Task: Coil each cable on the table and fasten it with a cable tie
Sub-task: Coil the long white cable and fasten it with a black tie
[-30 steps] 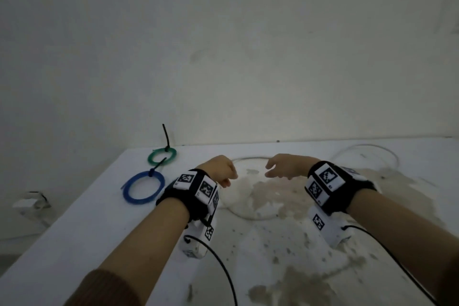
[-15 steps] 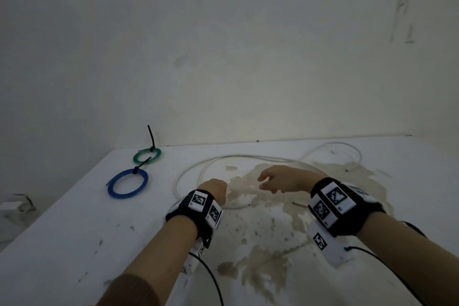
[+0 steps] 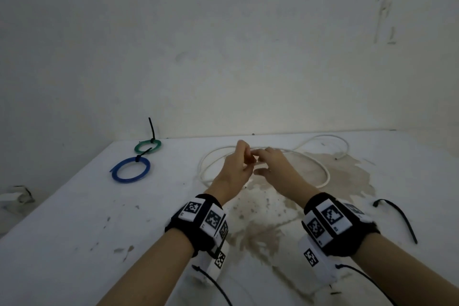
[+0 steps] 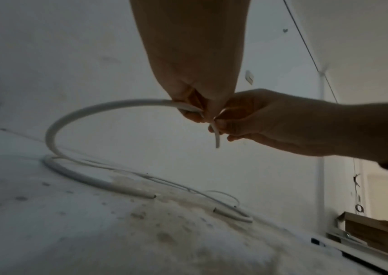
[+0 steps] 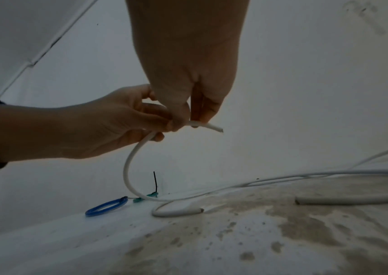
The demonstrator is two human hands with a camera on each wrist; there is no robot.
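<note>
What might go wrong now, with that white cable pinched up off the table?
The white cable looks stiff; held only near its free end by the left hand and right hand, it may spring loose. The loose black cable tie lies well off to the right, so one hand must probably let go.

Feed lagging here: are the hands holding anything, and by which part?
Both hands pinch the white cable near its free end: left hand, right hand, the tip sticking out.

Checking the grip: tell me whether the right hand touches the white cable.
Touching: the right wrist view shows the right hand pinching the white cable near its end.
</note>
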